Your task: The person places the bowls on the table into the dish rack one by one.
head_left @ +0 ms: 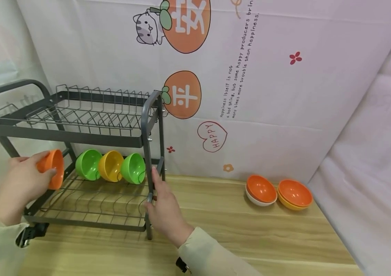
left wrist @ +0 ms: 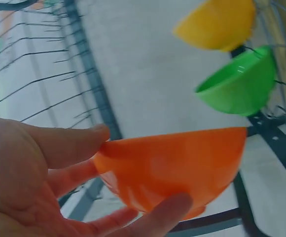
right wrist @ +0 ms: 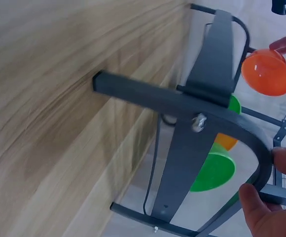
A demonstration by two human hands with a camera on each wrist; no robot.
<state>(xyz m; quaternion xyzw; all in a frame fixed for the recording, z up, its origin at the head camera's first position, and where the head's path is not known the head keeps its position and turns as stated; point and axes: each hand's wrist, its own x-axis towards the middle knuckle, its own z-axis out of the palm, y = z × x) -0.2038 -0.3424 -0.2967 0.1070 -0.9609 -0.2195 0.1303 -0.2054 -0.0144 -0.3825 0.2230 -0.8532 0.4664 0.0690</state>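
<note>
At the left end of a two-tier dark metal dish rack, my left hand grips an orange bowl by its rim and side. The bowl is tipped on its side, its mouth facing right, level with the lower tier. In the left wrist view, the thumb lies at the bowl's rim and fingers reach under it. On the lower tier stand a green bowl, a yellow bowl and another green bowl, all tilted in a row. My right hand holds the rack's right front post between thumb and fingers.
Two bowl stacks sit at the right of the wooden table: an orange bowl in a white one, and an orange bowl in a yellow one. Behind hangs a printed white cloth. The upper tier carries wire plate slots.
</note>
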